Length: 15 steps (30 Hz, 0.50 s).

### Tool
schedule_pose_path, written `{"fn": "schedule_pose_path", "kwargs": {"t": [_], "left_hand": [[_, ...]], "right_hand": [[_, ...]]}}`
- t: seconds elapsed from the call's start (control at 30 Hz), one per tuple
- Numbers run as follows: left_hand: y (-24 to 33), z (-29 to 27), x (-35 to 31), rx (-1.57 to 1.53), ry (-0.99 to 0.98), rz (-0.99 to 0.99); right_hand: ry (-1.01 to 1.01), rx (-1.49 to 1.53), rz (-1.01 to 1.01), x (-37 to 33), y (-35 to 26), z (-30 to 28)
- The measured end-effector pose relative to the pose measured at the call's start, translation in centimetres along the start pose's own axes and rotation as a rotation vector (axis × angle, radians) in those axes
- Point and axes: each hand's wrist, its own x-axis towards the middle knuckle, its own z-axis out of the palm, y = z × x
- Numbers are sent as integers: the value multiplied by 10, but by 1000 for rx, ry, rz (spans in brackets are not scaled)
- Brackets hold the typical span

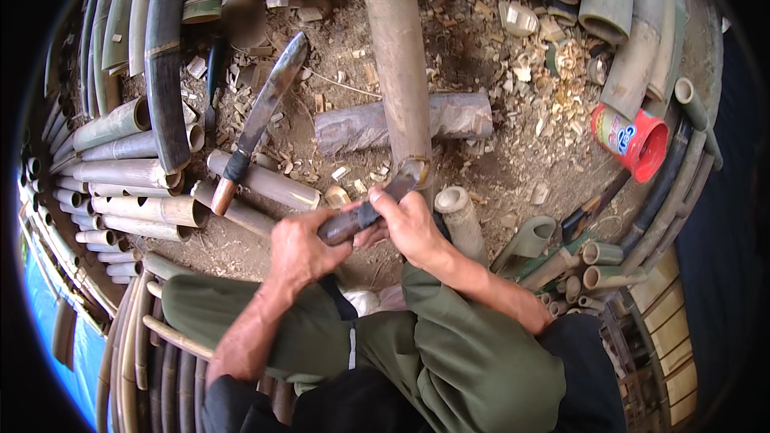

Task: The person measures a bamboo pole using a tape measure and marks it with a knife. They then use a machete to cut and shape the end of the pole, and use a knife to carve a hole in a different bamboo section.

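Observation:
A long bamboo tube point(393, 56) lies across a short dark log point(341, 130), its near end pointing at me. My left hand point(305, 244) is closed around the thick dark handle of a knife point(341, 229). Closed farther forward, my right hand point(413, 228) grips the same knife near its black wrapping, thumb on top. The blade reaches to the cut near rim of the tube and seems to touch it; its tip is hard to make out. Just right of my right hand stands a short bamboo piece point(457, 204).
A machete point(273, 92) with a wooden handle leans at left, near cut bamboo pieces point(265, 180). Stacked bamboo tubes point(148, 210) line the left side. At right are a red plastic container point(646, 148), another blade tool point(593, 207) and pale shavings point(565, 60).

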Motion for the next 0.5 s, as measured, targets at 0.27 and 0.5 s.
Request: {"fn": "schedule_pose_path", "kwargs": {"t": [0.27, 0.5], "left_hand": [[149, -84, 62, 697, -293, 506], [9, 7, -25, -310, -5, -136]], "right_hand": [[43, 917, 114, -12, -22, -16], [-19, -149, 171, -4, -14, 12]]}}
